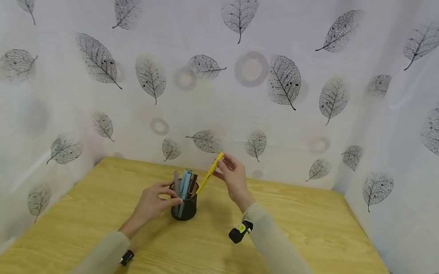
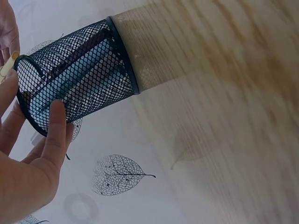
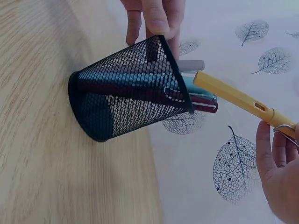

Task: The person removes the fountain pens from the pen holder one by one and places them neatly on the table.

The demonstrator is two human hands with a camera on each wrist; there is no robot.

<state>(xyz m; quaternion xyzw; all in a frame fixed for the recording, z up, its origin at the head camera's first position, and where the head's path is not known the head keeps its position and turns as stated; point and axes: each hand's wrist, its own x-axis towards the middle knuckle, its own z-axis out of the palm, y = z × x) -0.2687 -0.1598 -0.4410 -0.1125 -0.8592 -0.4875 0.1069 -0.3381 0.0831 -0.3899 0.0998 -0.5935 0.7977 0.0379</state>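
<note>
A black mesh pen holder (image 1: 189,210) stands upright on the table, with several pens in it: a grey one (image 3: 192,65), light blue ones (image 1: 186,179) and a dark red one (image 3: 205,104). My left hand (image 1: 153,202) holds the holder from its left side, thumb and fingers about the rim. Up and to the right, my right hand (image 1: 233,179) pinches a yellow pen (image 1: 210,172) near its clip end. The pen slants down to the left, its lower end at the holder's mouth; whether that end is inside the rim I cannot tell.
The wooden table (image 1: 293,234) runs out to both sides and toward me. A pale curtain (image 1: 199,27) with a leaf print closes off the back and both sides. Small black devices (image 1: 240,232) sit at both wrists.
</note>
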